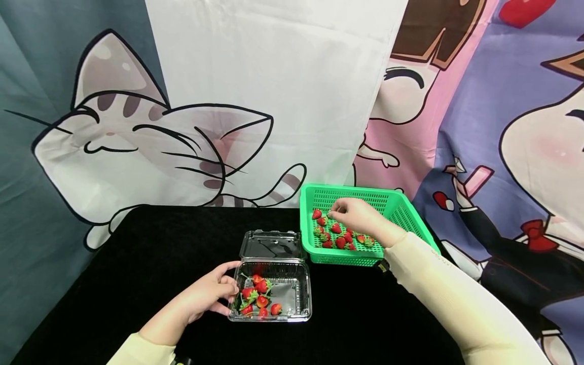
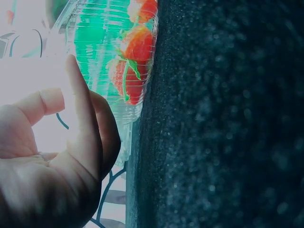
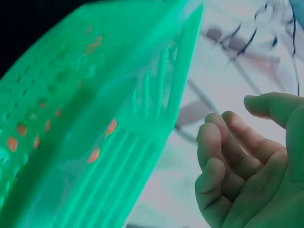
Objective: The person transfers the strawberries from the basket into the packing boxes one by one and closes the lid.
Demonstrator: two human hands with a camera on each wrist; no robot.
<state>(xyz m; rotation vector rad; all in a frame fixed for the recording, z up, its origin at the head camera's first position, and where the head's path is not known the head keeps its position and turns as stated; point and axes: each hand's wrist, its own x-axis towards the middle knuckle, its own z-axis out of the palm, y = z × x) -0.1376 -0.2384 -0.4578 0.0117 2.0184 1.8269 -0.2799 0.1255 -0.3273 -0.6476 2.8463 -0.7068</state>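
A clear plastic clamshell box (image 1: 301,299) sits on the black cloth with its lid folded back, several strawberries (image 1: 262,301) gathered in its left part. My left hand (image 1: 212,289) grips the box's left side, fingers at the rim and thumb low near the front corner. Over the left part of a green plastic basket (image 1: 412,225) reaches my right hand (image 1: 353,215), fingertips just above the strawberries (image 1: 340,243) in it. In the right wrist view the right hand (image 3: 251,152) has loosely bent fingers, thumb apart, holding nothing.
The box's raised lid (image 1: 274,246) lies close to the basket's near left corner. Black cloth (image 1: 150,263) covers the table. Behind the table hangs a printed curtain (image 1: 274,76) with cartoon figures, right at the basket's back edge.
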